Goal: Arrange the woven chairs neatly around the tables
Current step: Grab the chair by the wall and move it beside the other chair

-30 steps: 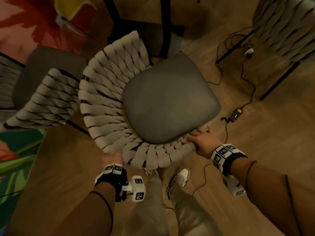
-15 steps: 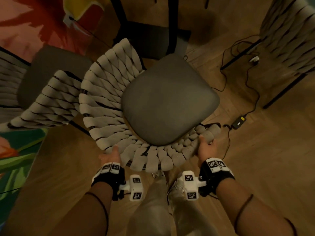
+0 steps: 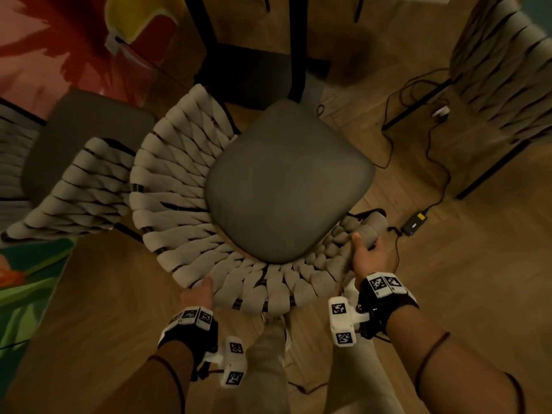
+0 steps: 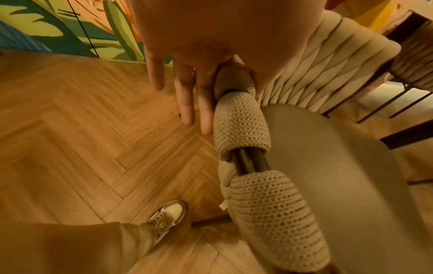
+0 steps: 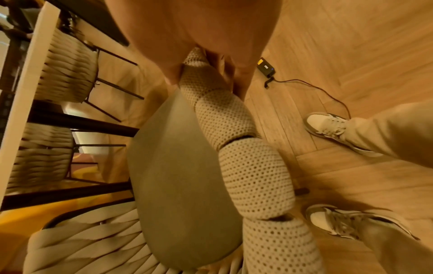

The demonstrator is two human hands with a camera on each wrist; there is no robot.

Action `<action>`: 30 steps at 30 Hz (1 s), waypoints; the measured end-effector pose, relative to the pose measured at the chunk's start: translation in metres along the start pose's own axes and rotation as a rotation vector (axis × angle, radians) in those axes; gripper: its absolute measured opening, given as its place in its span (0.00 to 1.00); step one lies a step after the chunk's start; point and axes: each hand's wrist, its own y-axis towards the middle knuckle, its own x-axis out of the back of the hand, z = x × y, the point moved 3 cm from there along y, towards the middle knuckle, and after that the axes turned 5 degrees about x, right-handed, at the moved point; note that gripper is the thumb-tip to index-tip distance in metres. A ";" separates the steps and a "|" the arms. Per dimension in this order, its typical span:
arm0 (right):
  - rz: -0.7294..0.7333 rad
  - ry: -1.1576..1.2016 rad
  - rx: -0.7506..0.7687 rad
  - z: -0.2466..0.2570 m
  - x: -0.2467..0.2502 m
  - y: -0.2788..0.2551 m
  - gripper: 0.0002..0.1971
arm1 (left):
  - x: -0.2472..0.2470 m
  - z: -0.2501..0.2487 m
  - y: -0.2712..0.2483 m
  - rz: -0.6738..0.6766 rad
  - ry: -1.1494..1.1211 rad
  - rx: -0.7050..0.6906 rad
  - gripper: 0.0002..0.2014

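The right hand (image 3: 369,258) grips the woven chair (image 3: 286,186), left hand (image 3: 198,294) straight-fingered on its rim; steer squarely, minding the cable (image 3: 448,177)

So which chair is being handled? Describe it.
Find the dark table legs in the head view. Just below stands the woven chair, grey cushion fully showing. Unlike its neighbours, it has the left hand and right hand on its rim.
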 end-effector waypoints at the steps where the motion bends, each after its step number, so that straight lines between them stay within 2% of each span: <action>1: 0.020 -0.008 0.008 0.006 0.002 0.006 0.24 | -0.008 0.007 0.013 0.002 0.025 0.010 0.46; 2: 0.044 -0.015 0.018 0.012 0.002 0.015 0.26 | -0.012 0.005 0.008 0.003 0.063 0.019 0.46; 4: 0.084 -0.022 0.003 0.020 0.003 0.032 0.31 | -0.014 -0.006 -0.014 -0.041 0.205 0.005 0.38; 6: 0.114 -0.006 -0.021 0.029 0.007 0.051 0.34 | -0.010 -0.032 -0.060 -0.131 0.350 -0.073 0.28; 8: 0.137 -0.054 -0.007 0.041 0.012 0.069 0.34 | -0.015 -0.055 -0.091 -0.200 0.442 -0.133 0.24; 11: 0.190 -0.119 0.069 0.064 0.018 0.093 0.29 | -0.037 -0.095 -0.135 -0.208 0.514 -0.229 0.20; 15: 0.239 -0.161 0.110 0.090 0.016 0.120 0.28 | -0.082 -0.149 -0.177 -0.166 0.632 -0.427 0.17; 18: 0.266 -0.156 0.136 0.108 0.011 0.140 0.23 | -0.113 -0.173 -0.183 -0.094 0.586 -0.481 0.13; 20: 0.286 -0.174 0.155 0.118 0.007 0.151 0.21 | -0.125 -0.186 -0.185 -0.065 0.599 -0.517 0.14; 23: 0.284 -0.205 0.171 0.131 0.000 0.164 0.25 | -0.133 -0.200 -0.181 -0.055 0.614 -0.541 0.15; 27: 0.296 -0.207 0.192 0.144 -0.007 0.179 0.21 | -0.137 -0.214 -0.171 0.003 0.613 -0.518 0.13; 30: 0.320 -0.227 0.207 0.154 -0.012 0.190 0.27 | -0.139 -0.226 -0.166 0.034 0.571 -0.524 0.13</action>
